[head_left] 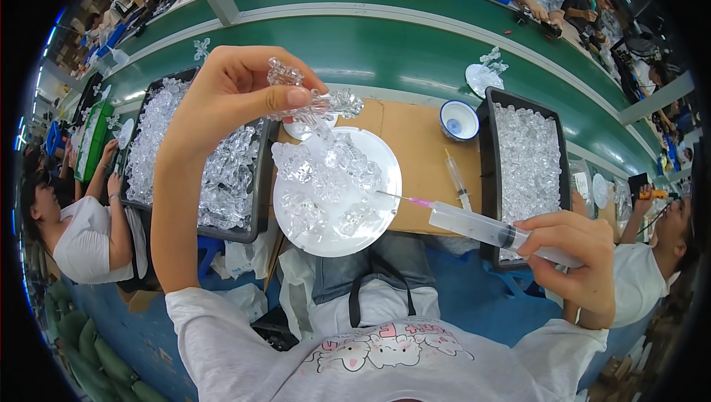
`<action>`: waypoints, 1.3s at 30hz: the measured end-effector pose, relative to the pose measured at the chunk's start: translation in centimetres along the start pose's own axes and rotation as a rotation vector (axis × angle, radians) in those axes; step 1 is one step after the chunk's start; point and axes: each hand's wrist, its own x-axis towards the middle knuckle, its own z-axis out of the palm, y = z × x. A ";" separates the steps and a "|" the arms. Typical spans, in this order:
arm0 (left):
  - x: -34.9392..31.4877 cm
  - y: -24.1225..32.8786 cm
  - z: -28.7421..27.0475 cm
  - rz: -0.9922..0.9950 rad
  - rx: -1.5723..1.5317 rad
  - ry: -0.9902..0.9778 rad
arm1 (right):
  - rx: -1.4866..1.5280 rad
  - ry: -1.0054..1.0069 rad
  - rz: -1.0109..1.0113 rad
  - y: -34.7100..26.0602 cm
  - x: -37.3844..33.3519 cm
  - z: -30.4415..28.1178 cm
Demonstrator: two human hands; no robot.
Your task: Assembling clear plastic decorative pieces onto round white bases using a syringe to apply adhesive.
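Note:
My left hand (252,95) is raised above the white round plate, its thumb and fingers pinching a clear plastic piece (326,106) with a knobbly outline. On the white plate (337,245) lie several more clear plastic pieces (326,169). In my right hand (574,258) is a large clear syringe (474,224) with a pink needle hub. Its thin needle points left, with the tip over the plate's right edge, apart from the held piece. Whether the syringe contains liquid is hard to tell.
Black crates of clear pieces stand at left (229,187) and right (526,165). On the cardboard (415,158) are a blue-rimmed white bowl (459,120) and a smaller syringe (455,176). Behind runs a green conveyor (355,50). Co-workers (85,235) sit around.

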 end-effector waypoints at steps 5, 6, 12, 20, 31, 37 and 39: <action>-0.1 -0.1 -0.2 -0.050 0.045 -0.006 | 0.085 0.031 0.011 0.0 0.1 0.4; -0.2 -0.1 -0.2 -0.051 0.047 -0.006 | 0.086 0.031 0.010 0.0 0.2 0.4; -0.2 0.1 0.1 -0.042 0.024 -0.005 | 0.109 0.024 0.016 0.2 0.1 0.4; -0.2 0.3 -0.2 -0.170 0.048 -0.059 | 0.083 0.019 0.016 0.4 0.2 0.5; -0.3 -0.2 -0.1 0.035 0.027 -0.138 | 0.080 -0.013 -0.010 0.4 0.2 0.5; -0.2 -0.1 0.0 0.049 0.028 -0.187 | 0.095 -0.017 -0.004 0.6 0.2 0.6; -0.1 0.0 -0.1 0.060 0.031 -0.203 | 0.101 -0.016 -0.004 0.5 0.2 0.6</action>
